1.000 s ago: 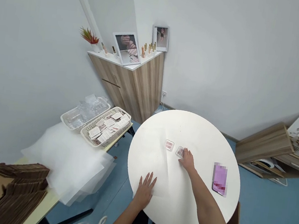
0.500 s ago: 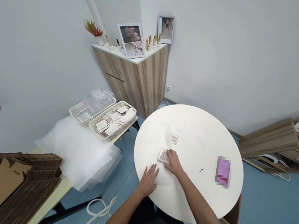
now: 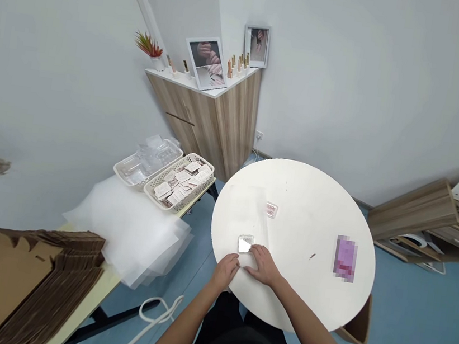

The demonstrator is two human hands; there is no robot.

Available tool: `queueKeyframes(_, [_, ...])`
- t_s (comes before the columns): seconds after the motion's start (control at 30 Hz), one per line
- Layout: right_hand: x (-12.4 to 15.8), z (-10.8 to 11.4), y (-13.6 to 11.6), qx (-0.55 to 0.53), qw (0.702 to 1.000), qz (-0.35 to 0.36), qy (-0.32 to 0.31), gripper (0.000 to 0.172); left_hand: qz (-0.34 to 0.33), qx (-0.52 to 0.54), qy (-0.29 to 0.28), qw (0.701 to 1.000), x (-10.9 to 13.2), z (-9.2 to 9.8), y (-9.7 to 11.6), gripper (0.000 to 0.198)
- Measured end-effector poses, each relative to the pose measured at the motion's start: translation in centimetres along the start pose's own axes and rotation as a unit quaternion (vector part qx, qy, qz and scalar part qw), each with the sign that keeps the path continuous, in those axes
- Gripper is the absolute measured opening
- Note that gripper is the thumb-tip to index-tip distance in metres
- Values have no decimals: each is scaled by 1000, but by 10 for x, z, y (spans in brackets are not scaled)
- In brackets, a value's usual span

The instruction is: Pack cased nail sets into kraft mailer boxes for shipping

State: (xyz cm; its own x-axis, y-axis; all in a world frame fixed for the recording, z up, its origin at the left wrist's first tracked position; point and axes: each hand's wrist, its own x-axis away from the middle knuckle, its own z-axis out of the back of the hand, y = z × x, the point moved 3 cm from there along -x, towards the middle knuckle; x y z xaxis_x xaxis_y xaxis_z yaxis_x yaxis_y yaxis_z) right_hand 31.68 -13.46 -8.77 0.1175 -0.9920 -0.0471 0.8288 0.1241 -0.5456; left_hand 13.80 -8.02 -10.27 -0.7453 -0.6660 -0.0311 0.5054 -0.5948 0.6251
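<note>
A thin translucent white sheet lies on the round white table. On its near part rests a small clear plastic case, with a bright white patch on its face. My left hand is at the sheet's near edge, fingers curled and closed on it. My right hand lies just right of the case, fingertips by its corner and thumb spread towards my left hand. Farther back, a second small clear case with pinkish contents lies beside the sheet's right edge.
A blurred-out purple item lies on the table's right. To the left, a side table carries stacked translucent sheets, folded brown cardboard, a basket of small cards and a basket of clear plastic packs. An open cardboard box stands below right.
My right hand has let go of the case, which now lies on the sheet, and has moved nearer my body. My left hand has gone from spread flat to curled at the sheet's edge.
</note>
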Motion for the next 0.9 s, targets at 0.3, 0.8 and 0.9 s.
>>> queueKeyframes(0.3, [-12, 13, 24, -41, 989, -144, 6, 14, 53, 22, -13, 998, -54, 28, -13, 17])
queueKeyframes(0.8, [-67, 10, 47, -3, 960, -280, -29, 10, -67, -209, -39, 975, -43, -12, -2, 62])
queueKeyframes(0.9, [-63, 20, 35, 54, 976, -210, 26, 26, -57, -214, -42, 974, -46, -19, -14, 69])
